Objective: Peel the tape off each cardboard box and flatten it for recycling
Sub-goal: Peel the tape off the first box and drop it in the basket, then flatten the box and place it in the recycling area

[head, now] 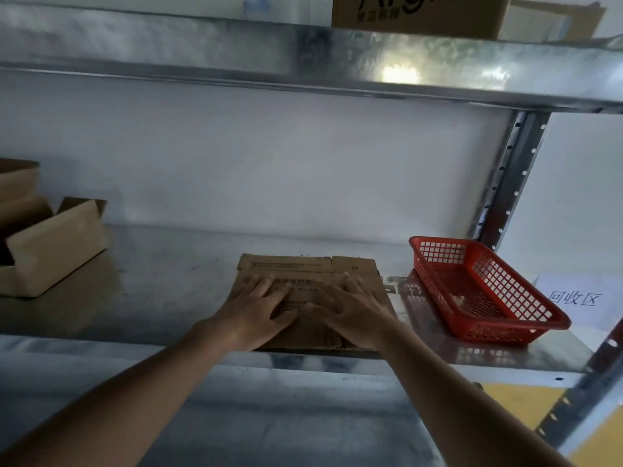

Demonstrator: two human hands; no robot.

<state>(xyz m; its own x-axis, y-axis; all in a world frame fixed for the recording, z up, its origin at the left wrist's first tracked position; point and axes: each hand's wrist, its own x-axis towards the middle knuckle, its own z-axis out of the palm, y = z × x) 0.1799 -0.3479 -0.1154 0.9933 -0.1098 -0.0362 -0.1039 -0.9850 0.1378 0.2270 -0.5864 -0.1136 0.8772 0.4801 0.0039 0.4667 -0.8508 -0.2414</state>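
Two hands lie flat on a flattened cardboard box [312, 291] at the front of the metal shelf [175, 281]. My left hand [259, 306] presses its left half with fingers straight and slightly spread, gripping nothing; my right hand [350, 306] presses its right half the same way, fingers splayed, thumb toward the left hand. The two hands sit just beside each other. Printed text shows on the cardboard between and beyond the fingers. To the right, near the cardboard, stands a red plastic basket [526, 298], something pale inside that I cannot identify. Beside it lies a paper sign [573, 298] with printed characters. At far left an open cardboard box [54, 251] stands upright, flaps up.
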